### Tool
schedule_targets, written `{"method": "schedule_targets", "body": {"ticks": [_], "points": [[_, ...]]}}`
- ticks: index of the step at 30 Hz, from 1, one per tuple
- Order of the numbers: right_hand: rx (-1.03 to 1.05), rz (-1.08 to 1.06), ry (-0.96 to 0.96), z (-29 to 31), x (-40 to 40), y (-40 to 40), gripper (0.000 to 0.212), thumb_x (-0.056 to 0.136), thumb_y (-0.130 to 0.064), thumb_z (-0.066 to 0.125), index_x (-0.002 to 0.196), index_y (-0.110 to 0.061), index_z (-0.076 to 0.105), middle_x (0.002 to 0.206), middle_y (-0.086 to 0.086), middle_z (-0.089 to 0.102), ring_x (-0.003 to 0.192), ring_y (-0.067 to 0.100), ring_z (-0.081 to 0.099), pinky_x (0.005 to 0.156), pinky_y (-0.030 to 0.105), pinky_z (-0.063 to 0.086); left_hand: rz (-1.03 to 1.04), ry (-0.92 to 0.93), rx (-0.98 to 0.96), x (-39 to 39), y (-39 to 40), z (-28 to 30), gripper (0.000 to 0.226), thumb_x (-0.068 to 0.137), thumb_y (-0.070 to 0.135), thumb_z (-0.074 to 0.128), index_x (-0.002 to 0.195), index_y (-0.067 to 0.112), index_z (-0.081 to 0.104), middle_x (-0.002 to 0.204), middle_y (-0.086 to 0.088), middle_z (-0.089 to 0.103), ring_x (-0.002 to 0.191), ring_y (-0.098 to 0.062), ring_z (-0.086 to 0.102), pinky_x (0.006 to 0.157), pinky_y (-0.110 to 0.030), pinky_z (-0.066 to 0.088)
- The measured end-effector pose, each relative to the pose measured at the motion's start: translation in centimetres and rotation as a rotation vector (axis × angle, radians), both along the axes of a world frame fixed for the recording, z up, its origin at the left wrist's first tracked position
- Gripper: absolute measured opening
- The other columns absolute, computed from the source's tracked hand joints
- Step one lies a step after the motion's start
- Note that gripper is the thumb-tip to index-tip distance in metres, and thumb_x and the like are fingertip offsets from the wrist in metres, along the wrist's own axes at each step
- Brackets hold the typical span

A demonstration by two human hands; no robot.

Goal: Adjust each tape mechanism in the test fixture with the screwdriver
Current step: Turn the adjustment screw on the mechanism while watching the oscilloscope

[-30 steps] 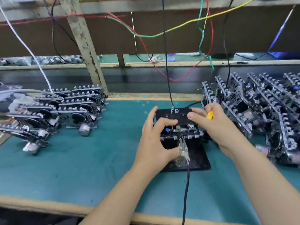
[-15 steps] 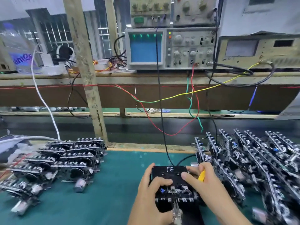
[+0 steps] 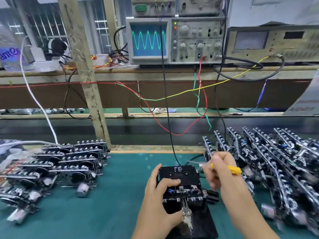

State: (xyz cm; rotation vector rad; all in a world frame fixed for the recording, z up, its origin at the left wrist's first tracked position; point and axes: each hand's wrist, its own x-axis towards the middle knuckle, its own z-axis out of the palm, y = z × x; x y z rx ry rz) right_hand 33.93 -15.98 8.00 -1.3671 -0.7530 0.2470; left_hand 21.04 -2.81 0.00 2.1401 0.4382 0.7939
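Right hand (image 3: pixel 219 169) — screwdriver (image 3: pixel 229 169) beside fixture (image 3: pixel 179 175)

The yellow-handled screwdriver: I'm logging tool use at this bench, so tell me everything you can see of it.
The screwdriver has a slim yellow handle, apparently plastic, and a thin pale metal shaft, somewhat blurred. It lies nearly level, handle end pointing right and slightly down, tip pointing left above the far right corner of the black test fixture. The right hand grips it, fingers curled round the handle's front part, so only the rear of the handle and the shaft show. The tip looks clear of the fixture; whether it touches anything cannot be told.
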Motion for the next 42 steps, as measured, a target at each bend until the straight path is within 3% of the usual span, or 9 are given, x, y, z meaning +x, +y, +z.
{"method": "schedule_targets", "body": {"ticks": [4,10,13,15,21,25,29,38,42], "points": [[-0.089,0.015,-0.061,-0.2,0.1,-0.4,0.025,0.077,-0.05,0.069,0.083,-0.029,0.055,0.067,0.006,0.053,0.061,0.017,0.049,0.063,0.038,0.042,-0.005,-0.016,0.0,0.0,0.0,-0.2,0.064,0.065,0.037,0.088,0.115,0.057,0.054,0.155,0.044,0.0,0.143,0.009,0.026,0.095,-0.008,0.032],[-0.155,-0.067,-0.182,-0.9,-0.4,-0.3,0.013,0.092,-0.045,0.055,0.094,-0.034,0.063,0.093,-0.011,0.077,0.08,0.014,0.072,0.08,0.038,0.055,-0.012,-0.063,-0.015,0.1,0.4,-0.8,0.066,0.061,0.042,0.088,0.117,0.056,0.057,0.157,0.04,0.007,0.142,0.0,0.037,0.106,-0.031,0.044],[-0.371,-0.178,-0.396,-2.8,-0.5,-0.5,0.029,0.1,-0.05,0.035,0.093,-0.035,0.059,0.104,-0.036,0.067,0.103,-0.013,0.057,0.108,0.039,0.035,-0.003,-0.064,0.005,0.3,0.6,-1.0,0.067,0.057,0.047,0.086,0.116,0.058,0.057,0.157,0.039,0.008,0.14,-0.001,0.04,0.107,-0.036,0.045],[-0.393,-0.26,-0.447,-3.9,-0.5,-0.7,0.033,0.104,-0.048,0.033,0.094,-0.035,0.061,0.109,-0.04,0.062,0.123,-0.012,0.045,0.119,0.04,0.013,-0.01,-0.06,0.003,0.4,0.7,-1.0,0.067,0.057,0.048,0.086,0.116,0.058,0.057,0.157,0.039,0.009,0.14,-0.004,0.041,0.107,-0.038,0.045],[-0.413,-0.202,-0.431,-4.3,-0.9,-1.1,0.012,0.089,-0.058,0.041,0.089,-0.069,0.036,0.113,-0.031,0.065,0.117,-0.001,0.042,0.1,0.02,0.02,-0.01,-0.038,-0.004,0.3,0.5,-0.7,0.071,0.06,0.034,0.094,0.115,0.057,0.056,0.156,0.04,0.01,0.139,0.002,0.038,0.097,-0.023,0.041],[-0.387,-0.069,-0.347,-4.4,-0.9,-1.9,0.035,0.098,-0.034,0.056,0.092,-0.064,0.039,0.118,-0.029,0.062,0.111,-0.003,0.048,0.086,0.015,0.033,-0.006,-0.026,0.003,0.2,0.4,-0.6,0.071,0.059,0.037,0.095,0.114,0.059,0.056,0.155,0.04,0.013,0.139,0.004,0.037,0.096,-0.02,0.038],[-0.453,0.024,-0.319,-4.7,-1.0,-2.4,0.025,0.094,-0.049,0.056,0.115,-0.054,0.043,0.107,-0.04,0.05,0.1,-0.006,0.05,0.078,0.019,0.039,0.004,-0.033,-0.006,0.3,0.2,-0.2,0.071,0.058,0.035,0.096,0.112,0.06,0.057,0.154,0.04,0.016,0.139,0.003,0.038,0.096,-0.025,0.039],[-0.464,0.053,-0.307,-4.2,-1.4,-3.1,0.032,0.093,-0.044,0.06,0.107,-0.058,0.035,0.127,-0.03,0.05,0.117,-0.004,0.046,0.094,0.027,0.043,-0.01,-0.04,-0.026,0.2,0.0,0.1,0.074,0.054,0.027,0.099,0.108,0.06,0.059,0.156,0.032,0.023,0.134,0.003,0.043,0.1,-0.027,0.037],[-0.523,0.037,-0.363,-4.3,-1.5,-3.3,0.032,0.096,-0.044,0.057,0.119,-0.052,0.037,0.121,-0.029,0.046,0.12,0.002,0.044,0.106,0.036,0.038,-0.048,-0.053,-0.025,0.3,0.0,0.1,0.077,0.054,0.022,0.099,0.108,0.059,0.059,0.156,0.025,0.027,0.123,0.022,0.042,0.095,-0.017,0.038]]}}
